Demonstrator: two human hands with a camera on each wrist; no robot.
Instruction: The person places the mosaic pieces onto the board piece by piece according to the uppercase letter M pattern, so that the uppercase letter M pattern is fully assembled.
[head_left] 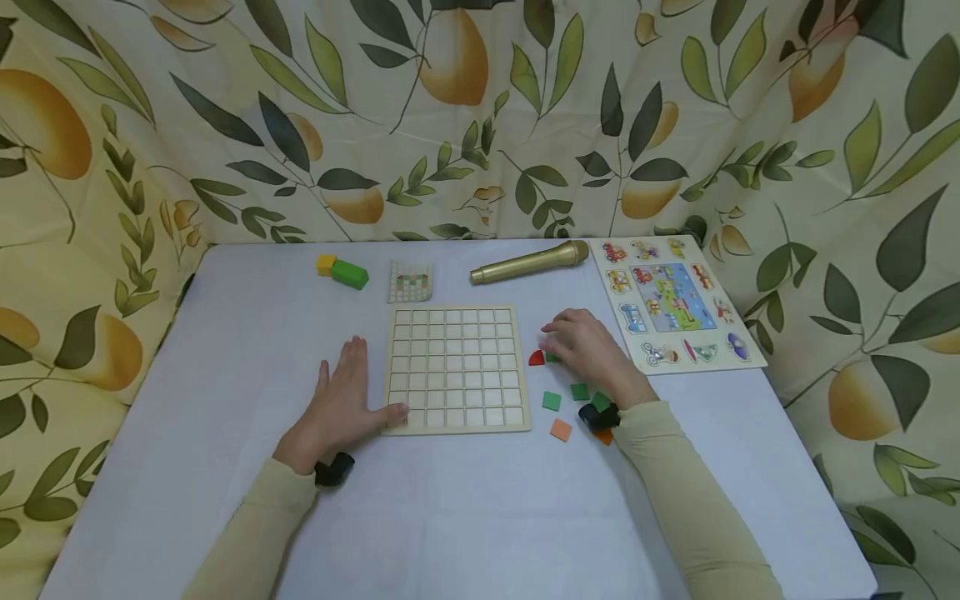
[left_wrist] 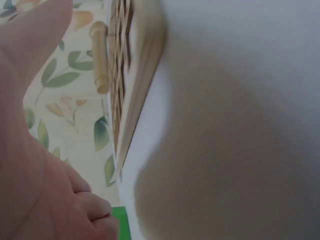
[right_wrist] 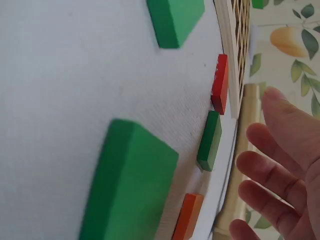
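Observation:
A wooden grid board (head_left: 455, 367) with raised cell dividers lies flat in the middle of the table. My left hand (head_left: 337, 408) is at its left side, fingers straight, with the thumb over the board's lower-left corner. On the right, my right hand (head_left: 588, 354) hovers by the scattered tiles, its fingers loosely bent and nothing between them in the right wrist view. Nearest to it are a red tile with a curved edge (head_left: 536, 357) and a green tile (right_wrist: 209, 142). Closer to me lie another green tile (head_left: 551, 402) and an orange tile (head_left: 560, 429).
Behind the board are a small patterned card (head_left: 410, 282) and a gold microphone (head_left: 529, 262). Green (head_left: 349, 274) and yellow (head_left: 326, 265) blocks sit at the back left. A picture puzzle board (head_left: 675, 304) occupies the back right. Patterned curtain (head_left: 480, 125) surrounds the table's back and sides.

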